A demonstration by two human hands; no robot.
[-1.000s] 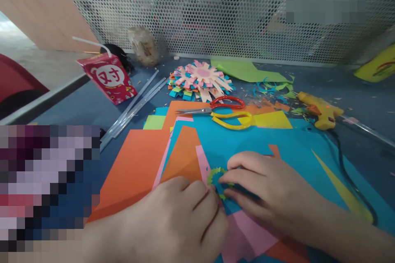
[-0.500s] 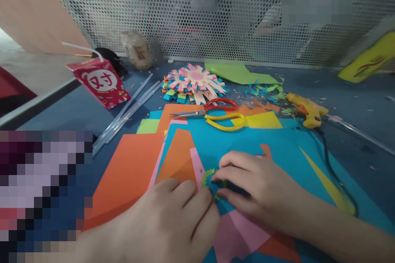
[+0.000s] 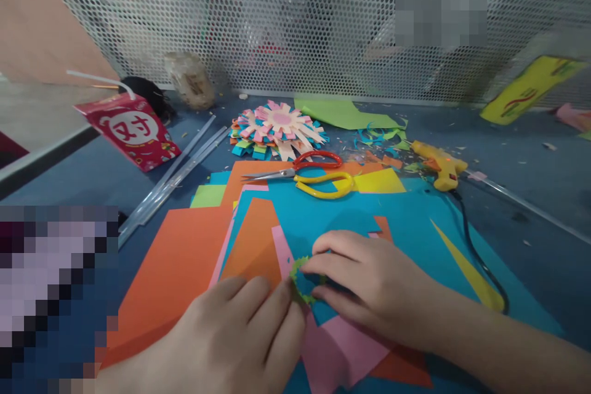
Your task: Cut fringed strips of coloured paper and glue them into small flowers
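A small green, jagged-edged paper ring (image 3: 300,292) lies over blue paper between my hands. My left hand (image 3: 244,332) is closed at the ring's left edge, with its fingertips hidden behind the knuckles. From the right, my right hand (image 3: 364,277) reaches over the ring with curved fingers, thumb and fingertips closed around its right side. Under both hands are sheets of blue paper (image 3: 337,212), orange paper (image 3: 180,258) and pink paper (image 3: 348,351). Beyond them lie scissors (image 3: 318,175) with one red and one yellow handle, blades apart.
Layered paper flowers (image 3: 279,126), green paper (image 3: 346,114) and scraps lie at the back. A yellow glue gun (image 3: 438,163) with a black cord is at right. Clear sticks (image 3: 180,175), a red drink carton (image 3: 133,129) and a jar (image 3: 190,81) stand left, before a perforated screen (image 3: 258,24).
The whole view has shifted, so objects appear further left. My left hand has drawn slightly away from my right, and more of the green ring's left side shows.
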